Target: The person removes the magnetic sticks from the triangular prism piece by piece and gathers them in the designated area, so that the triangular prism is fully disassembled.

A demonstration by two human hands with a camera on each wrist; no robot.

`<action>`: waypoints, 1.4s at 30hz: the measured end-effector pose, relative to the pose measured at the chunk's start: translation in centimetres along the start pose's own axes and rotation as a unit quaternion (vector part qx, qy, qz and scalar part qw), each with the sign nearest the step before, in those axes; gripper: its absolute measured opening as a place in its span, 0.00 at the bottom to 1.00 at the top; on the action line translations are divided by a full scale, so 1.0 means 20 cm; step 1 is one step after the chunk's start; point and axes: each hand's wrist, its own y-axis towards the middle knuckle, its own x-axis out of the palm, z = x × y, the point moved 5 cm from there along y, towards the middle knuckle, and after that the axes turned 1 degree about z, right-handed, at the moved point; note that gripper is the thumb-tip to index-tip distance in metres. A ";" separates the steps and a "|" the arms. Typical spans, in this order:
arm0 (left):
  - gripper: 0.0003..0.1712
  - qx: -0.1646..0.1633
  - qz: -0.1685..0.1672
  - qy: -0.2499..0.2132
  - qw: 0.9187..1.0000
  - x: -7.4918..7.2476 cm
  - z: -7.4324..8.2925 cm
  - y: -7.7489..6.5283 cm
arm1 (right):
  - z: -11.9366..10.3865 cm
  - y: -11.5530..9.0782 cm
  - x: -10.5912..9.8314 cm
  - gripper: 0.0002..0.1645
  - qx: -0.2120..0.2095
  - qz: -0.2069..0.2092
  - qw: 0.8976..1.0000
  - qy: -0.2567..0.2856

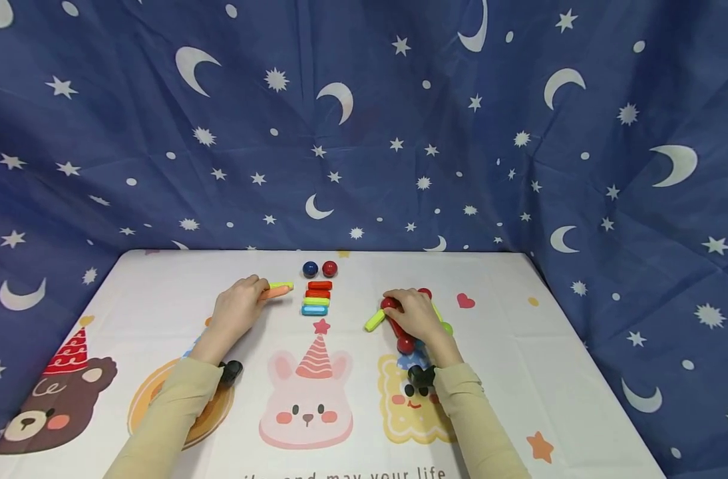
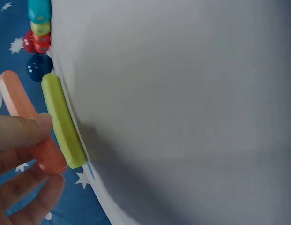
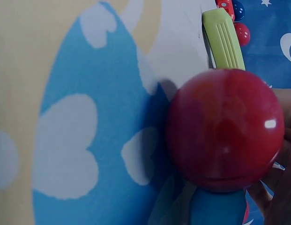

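Note:
My left hand (image 1: 238,307) pinches an orange stick (image 2: 18,97) between thumb and fingers, at the left of the table. Just beyond it lies a yellow-green stick (image 2: 63,122). On the right, my right hand (image 1: 416,314) grips a toy structure of balls and sticks by a red ball (image 1: 388,303). A red stick (image 1: 396,328) joins that ball to a nearer red ball (image 3: 225,130), from which a blue stick (image 3: 218,207) extends. A yellow-green stick (image 1: 374,320) points out leftward, and a green ball (image 1: 447,328) shows beside my wrist. The hand hides part of the structure.
Between the hands, red sticks (image 1: 319,285), a yellow-green stick (image 1: 317,301) and a blue stick (image 1: 315,311) lie in a column. Behind them are a dark blue ball (image 1: 310,269) and a red ball (image 1: 330,269). A starry blue curtain (image 1: 364,173) borders the printed tablecloth (image 1: 508,399).

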 end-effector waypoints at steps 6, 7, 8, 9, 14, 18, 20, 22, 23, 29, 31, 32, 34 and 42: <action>0.10 -0.010 -0.073 0.040 0.996 0.04 -0.03 0.02 | -0.01 0.00 0.00 0.22 0.000 -0.004 1.000 0.001; 0.11 -0.009 -0.083 0.045 0.995 0.04 -0.03 0.03 | -0.01 0.00 0.00 0.22 -0.001 -0.003 1.000 0.000; 0.12 -0.009 -0.092 0.049 0.995 0.05 -0.03 0.03 | -0.01 0.00 0.00 0.22 -0.002 -0.002 1.000 -0.001; 0.12 -0.008 -0.099 0.053 0.994 0.05 -0.03 0.03 | -0.01 0.00 -0.01 0.22 -0.002 -0.002 1.000 -0.001; 0.12 -0.003 -0.104 0.065 0.992 0.06 -0.02 0.04 | -0.01 0.00 -0.01 0.22 -0.004 -0.002 1.000 0.000; 0.11 -0.004 -0.088 0.076 0.993 0.05 -0.03 0.05 | -0.01 0.00 0.00 0.22 -0.003 -0.003 1.000 0.001; 0.12 -0.009 -0.083 0.077 0.994 0.05 -0.04 0.06 | -0.01 0.00 0.00 0.22 -0.002 -0.003 1.000 0.000; 0.14 -0.017 -0.084 0.080 0.993 0.05 -0.04 0.06 | -0.01 0.00 0.00 0.22 0.000 -0.005 1.000 0.000; 0.15 -0.023 -0.083 0.081 0.993 0.05 -0.05 0.06 | -0.01 0.00 0.00 0.22 0.000 -0.006 1.000 0.000; 0.19 -0.053 -0.063 0.079 0.993 0.03 -0.07 0.07 | 0.00 0.00 -0.01 0.23 0.002 -0.006 1.000 0.001; 0.18 -0.060 -0.058 0.074 0.994 0.02 -0.07 0.06 | 0.00 0.00 -0.01 0.23 0.001 -0.007 1.000 0.001; 0.16 -0.063 -0.057 0.070 0.994 0.01 -0.07 0.06 | 0.00 0.00 -0.01 0.23 0.001 -0.008 1.000 0.003; 0.14 -0.066 -0.051 0.059 0.995 0.01 -0.05 0.05 | 0.00 0.00 -0.01 0.23 -0.001 -0.010 1.000 0.005; 0.10 -0.068 -0.005 -0.010 0.998 0.01 0.14 0.03 | 0.02 0.01 -0.02 0.21 -0.012 -0.046 0.999 0.017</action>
